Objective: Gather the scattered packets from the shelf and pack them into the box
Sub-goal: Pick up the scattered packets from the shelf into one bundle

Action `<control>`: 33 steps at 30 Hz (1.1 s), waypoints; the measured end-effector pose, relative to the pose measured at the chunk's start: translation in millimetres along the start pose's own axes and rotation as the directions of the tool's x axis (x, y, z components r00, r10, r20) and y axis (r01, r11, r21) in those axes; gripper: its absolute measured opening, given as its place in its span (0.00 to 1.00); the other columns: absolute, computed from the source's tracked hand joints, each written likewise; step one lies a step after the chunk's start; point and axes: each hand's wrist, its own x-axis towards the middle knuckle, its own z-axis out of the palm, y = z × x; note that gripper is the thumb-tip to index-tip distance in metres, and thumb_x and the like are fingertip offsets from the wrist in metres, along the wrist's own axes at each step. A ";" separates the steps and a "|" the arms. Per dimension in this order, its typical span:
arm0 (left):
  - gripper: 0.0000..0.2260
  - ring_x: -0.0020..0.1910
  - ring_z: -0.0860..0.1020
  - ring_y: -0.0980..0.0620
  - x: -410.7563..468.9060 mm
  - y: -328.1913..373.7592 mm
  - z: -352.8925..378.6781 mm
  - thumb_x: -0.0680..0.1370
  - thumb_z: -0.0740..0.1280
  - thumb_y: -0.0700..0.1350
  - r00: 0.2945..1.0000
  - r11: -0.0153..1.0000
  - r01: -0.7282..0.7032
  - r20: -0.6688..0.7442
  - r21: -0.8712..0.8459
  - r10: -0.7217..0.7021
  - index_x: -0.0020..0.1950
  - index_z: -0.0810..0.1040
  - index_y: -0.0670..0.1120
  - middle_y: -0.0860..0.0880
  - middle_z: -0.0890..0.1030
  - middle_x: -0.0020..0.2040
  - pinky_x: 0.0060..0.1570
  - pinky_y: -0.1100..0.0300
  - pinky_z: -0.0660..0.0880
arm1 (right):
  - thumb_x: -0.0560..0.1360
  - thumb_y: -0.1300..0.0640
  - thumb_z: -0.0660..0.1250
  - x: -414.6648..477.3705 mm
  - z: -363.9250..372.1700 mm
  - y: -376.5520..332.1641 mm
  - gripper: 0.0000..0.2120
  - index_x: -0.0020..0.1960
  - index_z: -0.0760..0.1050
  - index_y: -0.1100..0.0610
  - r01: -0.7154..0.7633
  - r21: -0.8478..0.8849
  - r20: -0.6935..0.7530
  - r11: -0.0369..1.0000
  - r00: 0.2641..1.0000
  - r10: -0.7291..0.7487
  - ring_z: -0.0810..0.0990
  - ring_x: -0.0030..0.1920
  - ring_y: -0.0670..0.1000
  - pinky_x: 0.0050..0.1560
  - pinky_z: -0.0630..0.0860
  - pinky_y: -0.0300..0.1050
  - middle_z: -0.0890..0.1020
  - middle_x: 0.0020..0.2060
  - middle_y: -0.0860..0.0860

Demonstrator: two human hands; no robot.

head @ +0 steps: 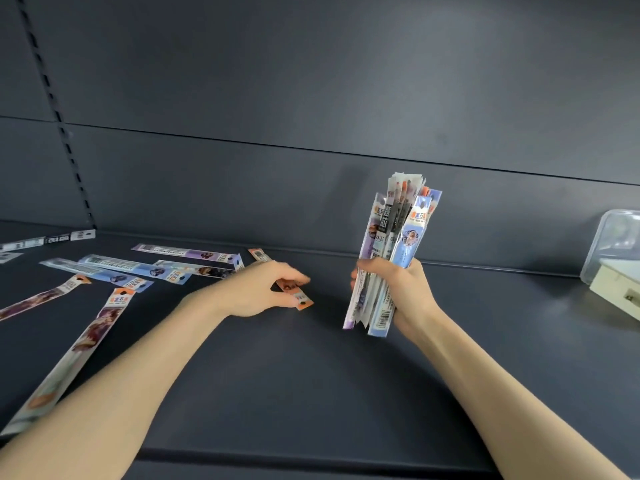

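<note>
My right hand (394, 289) grips an upright bundle of long narrow packets (391, 251) above the dark shelf (294, 368). My left hand (263, 289) lies over an orange-ended packet (300, 300) on the shelf, thumb and fingers pinching it. Several more long packets lie scattered to the left: a purple one (187, 252), blue ones (121, 268), and an orange-topped one (86, 344) reaching toward the front edge. A clear plastic box (613, 244) stands at the far right with a pale carton (620, 289) inside or beside it.
The shelf's dark back panel (311, 133) rises behind everything, with a slotted upright (59, 116) at the left. A black-and-white packet (45, 239) lies at the far left rear. The shelf's front lip (311, 459) runs below my forearms.
</note>
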 end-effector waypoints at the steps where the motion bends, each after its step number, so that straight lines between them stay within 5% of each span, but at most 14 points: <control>1: 0.17 0.57 0.76 0.57 1.2 -0.3 0.7 0.76 0.69 0.45 1.000 1.000 -0.006 -0.022 0.006 0.006 0.65 0.77 0.49 0.56 0.77 0.57 0.63 0.61 0.69 | 0.72 0.66 0.69 -0.5 0.5 -0.1 0.04 0.44 0.76 0.59 0.000 0.000 0.002 1.000 1.000 0.000 0.80 0.32 0.51 0.39 0.79 0.47 0.80 0.30 0.51; 5: 0.06 0.49 0.75 0.56 1.0 1.7 3.0 0.74 0.71 0.49 0.995 0.997 -0.036 -0.088 0.064 0.042 0.50 0.84 0.53 0.54 0.78 0.47 0.55 0.51 0.73 | 0.69 0.62 0.75 -1.7 0.3 -0.2 0.08 0.46 0.78 0.58 -0.005 -0.093 0.035 0.996 0.999 0.008 0.78 0.30 0.49 0.40 0.77 0.45 0.78 0.30 0.49; 9: 0.06 0.42 0.78 0.59 -5.4 31.4 -3.5 0.73 0.72 0.40 0.916 0.920 -0.273 -0.369 -0.282 0.158 0.46 0.83 0.51 0.53 0.82 0.44 0.46 0.61 0.75 | 0.67 0.64 0.75 -3.9 -0.5 -3.8 0.08 0.39 0.77 0.56 0.064 -0.129 0.091 0.990 0.994 -0.053 0.81 0.35 0.49 0.44 0.77 0.47 0.82 0.33 0.48; 12: 0.08 0.43 0.81 0.60 -10.8 62.2 -16.4 0.74 0.70 0.36 0.850 0.741 -0.419 -0.514 -0.525 0.117 0.46 0.82 0.48 0.55 0.85 0.42 0.46 0.68 0.76 | 0.63 0.58 0.75 -6.6 0.7 -8.9 0.16 0.51 0.81 0.56 0.116 -0.146 0.173 0.982 0.981 -0.091 0.84 0.49 0.49 0.53 0.77 0.46 0.86 0.48 0.49; 14: 0.06 0.42 0.80 0.59 -11.0 75.6 -20.7 0.75 0.69 0.38 0.836 0.669 -0.453 -0.542 -0.589 0.089 0.47 0.82 0.48 0.55 0.84 0.41 0.44 0.68 0.76 | 0.63 0.58 0.75 -9.0 2.7 -10.2 0.18 0.52 0.80 0.57 0.126 -0.125 0.216 0.984 0.972 -0.097 0.84 0.52 0.53 0.56 0.78 0.50 0.86 0.49 0.51; 19: 0.04 0.43 0.82 0.55 -5.1 85.5 -17.0 0.76 0.67 0.42 0.855 0.657 -0.404 -0.518 -0.637 0.024 0.49 0.81 0.46 0.50 0.84 0.44 0.46 0.59 0.79 | 0.63 0.64 0.74 -13.5 12.1 -8.9 0.11 0.44 0.81 0.56 0.135 -0.097 0.338 0.986 0.936 -0.095 0.84 0.45 0.56 0.53 0.80 0.51 0.84 0.40 0.54; 21: 0.11 0.47 0.82 0.53 -3.2 83.3 -14.6 0.76 0.66 0.49 0.860 0.675 -0.394 -0.510 -0.624 0.031 0.54 0.80 0.43 0.48 0.84 0.48 0.51 0.55 0.78 | 0.62 0.64 0.74 -13.0 14.2 -8.5 0.09 0.40 0.80 0.55 0.129 -0.106 0.347 0.986 0.934 -0.085 0.82 0.39 0.53 0.47 0.79 0.47 0.82 0.35 0.53; 24: 0.22 0.56 0.80 0.56 -4.4 82.8 -12.7 0.73 0.65 0.58 0.904 0.671 -0.375 -0.413 -0.640 0.112 0.62 0.75 0.47 0.51 0.82 0.56 0.55 0.63 0.75 | 0.62 0.65 0.72 -12.7 14.1 -8.0 0.09 0.38 0.79 0.54 0.131 -0.099 0.365 0.986 0.927 -0.086 0.81 0.38 0.51 0.45 0.78 0.45 0.82 0.34 0.51; 29: 0.14 0.49 0.82 0.56 -1.2 90.5 -9.9 0.72 0.73 0.47 0.950 0.710 -0.277 -0.294 -0.647 0.103 0.56 0.76 0.53 0.53 0.83 0.48 0.48 0.65 0.78 | 0.64 0.65 0.72 -14.3 19.7 1.0 0.15 0.50 0.80 0.62 0.085 -0.177 0.436 0.981 0.900 0.001 0.84 0.51 0.59 0.58 0.78 0.57 0.85 0.46 0.60; 33: 0.12 0.54 0.81 0.47 -4.6 86.6 -8.8 0.72 0.73 0.43 0.968 0.721 -0.218 -0.237 -0.658 0.076 0.54 0.77 0.45 0.41 0.82 0.53 0.54 0.57 0.79 | 0.63 0.63 0.73 -15.7 21.9 1.9 0.16 0.51 0.81 0.61 0.052 -0.198 0.453 0.979 0.891 0.044 0.84 0.52 0.57 0.57 0.79 0.52 0.85 0.48 0.57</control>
